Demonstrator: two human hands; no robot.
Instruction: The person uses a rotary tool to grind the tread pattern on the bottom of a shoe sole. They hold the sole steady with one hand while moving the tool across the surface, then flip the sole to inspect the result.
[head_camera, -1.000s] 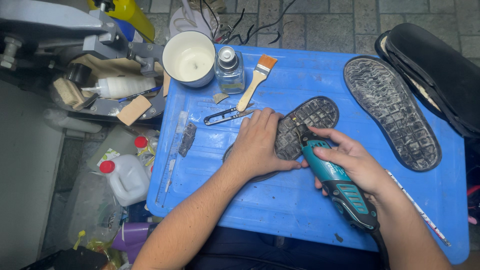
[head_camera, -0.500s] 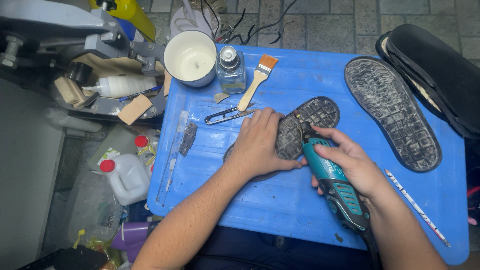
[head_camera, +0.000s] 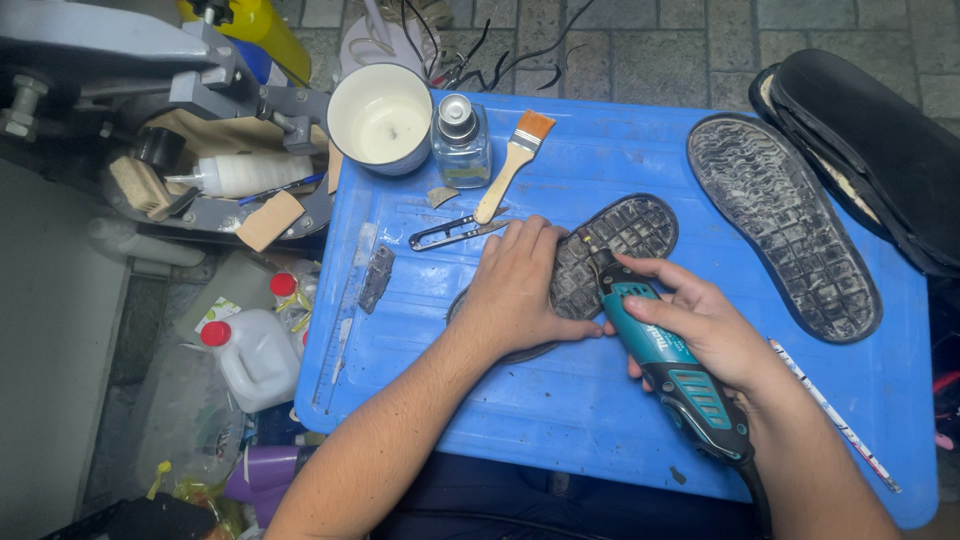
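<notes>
Blue table (head_camera: 560, 420) bears white jug-flanked sole (head_camera: 620, 245); teal grinder (head_camera: 665, 365) touching.

Blue plastic table (head_camera: 560, 400) carries soles (head_camera: 780, 225), brush (head_camera: 510, 165), bottle (head_camera: 461, 140).
</notes>
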